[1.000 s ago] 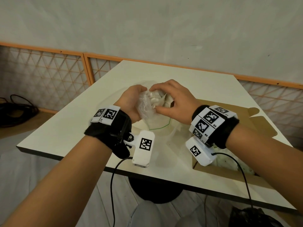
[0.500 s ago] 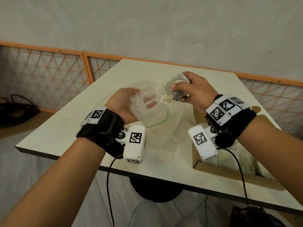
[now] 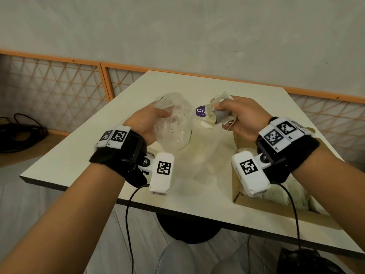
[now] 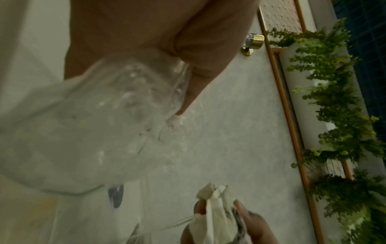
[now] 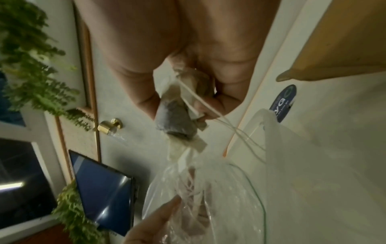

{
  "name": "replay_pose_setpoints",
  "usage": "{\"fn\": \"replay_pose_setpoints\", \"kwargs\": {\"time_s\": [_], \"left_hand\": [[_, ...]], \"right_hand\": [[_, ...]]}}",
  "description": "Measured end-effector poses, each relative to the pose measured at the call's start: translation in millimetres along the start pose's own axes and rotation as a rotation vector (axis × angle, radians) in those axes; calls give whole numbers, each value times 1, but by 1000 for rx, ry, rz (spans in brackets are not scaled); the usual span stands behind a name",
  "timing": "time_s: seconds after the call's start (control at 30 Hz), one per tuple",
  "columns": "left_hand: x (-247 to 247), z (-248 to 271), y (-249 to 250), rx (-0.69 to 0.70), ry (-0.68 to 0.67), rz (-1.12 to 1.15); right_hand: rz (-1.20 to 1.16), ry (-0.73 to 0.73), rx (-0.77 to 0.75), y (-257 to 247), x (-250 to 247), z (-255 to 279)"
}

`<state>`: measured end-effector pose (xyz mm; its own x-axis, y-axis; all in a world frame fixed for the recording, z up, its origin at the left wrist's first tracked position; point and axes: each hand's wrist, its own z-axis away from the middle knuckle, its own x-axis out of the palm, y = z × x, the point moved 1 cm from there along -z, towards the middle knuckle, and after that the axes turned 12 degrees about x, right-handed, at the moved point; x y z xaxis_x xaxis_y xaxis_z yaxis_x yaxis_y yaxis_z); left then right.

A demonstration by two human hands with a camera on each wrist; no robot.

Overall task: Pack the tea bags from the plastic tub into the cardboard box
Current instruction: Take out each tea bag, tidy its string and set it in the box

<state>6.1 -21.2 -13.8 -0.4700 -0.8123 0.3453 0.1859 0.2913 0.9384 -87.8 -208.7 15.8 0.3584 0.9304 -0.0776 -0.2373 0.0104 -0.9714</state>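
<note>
My left hand (image 3: 147,123) grips a crumpled clear plastic bag (image 3: 174,125) above the table's middle; in the left wrist view the bag (image 4: 94,132) hangs from my curled fingers. My right hand (image 3: 244,117) holds a bunch of tea bags (image 3: 214,113), pale paper with one grey pouch and loose strings (image 5: 177,118), just right of the bag and above the far left corner of the open cardboard box (image 3: 235,175). More pale tea bags (image 3: 292,194) lie inside the box. A clear tub is faintly visible on the table under the bag.
A purple round sticker (image 3: 200,112) shows between my hands. The cream table (image 3: 83,155) has its front edge close to me. Cables run from both wrist cameras. An orange lattice rail (image 3: 59,91) stands behind; coiled black cable (image 3: 17,131) lies far left.
My right hand has pulled the tea bags out of the plastic bag and carried them right, toward the box. The left hand still holds the bag, now a little further left.
</note>
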Motion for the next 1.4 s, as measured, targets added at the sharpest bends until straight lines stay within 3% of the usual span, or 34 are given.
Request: {"fn": "replay_pose_setpoints", "kwargs": {"time_s": [0.1,0.2,0.33,0.47,0.57,0.67,0.8,0.93,1.03,1.13,1.23,1.3,1.4], "left_hand": [[-2,2,0,-66,131,-77],[-11,1,5,-81,336,-318],[-8,-2,13,149,488,-384],[33,11,32,435,463,-408],[68,13,37,490,352,-217],[106,10,19,345,129,58],[149,17,-29,10,-117,317],[181,37,-78,-236,-237,355],[195,48,-99,-333,-288,360],[203,55,-102,-390,-415,374],[203,57,-99,-359,-379,407],[197,55,-101,-359,-305,488],[184,52,-108,-399,-271,612]], "right_hand": [[-60,6,18,6,-10,5],[-124,-8,34,12,-24,12],[-205,-42,81,23,-50,29],[-240,28,89,40,-84,53],[-297,100,112,56,-112,75],[-408,150,137,74,-139,97],[-463,205,177,100,-164,116],[-436,172,151,101,-171,116],[-269,65,89,79,-155,111],[154,25,73,58,-129,99],[638,41,20,40,-110,93],[647,-8,35,31,-107,93],[465,-19,96,36,-116,93]]}}
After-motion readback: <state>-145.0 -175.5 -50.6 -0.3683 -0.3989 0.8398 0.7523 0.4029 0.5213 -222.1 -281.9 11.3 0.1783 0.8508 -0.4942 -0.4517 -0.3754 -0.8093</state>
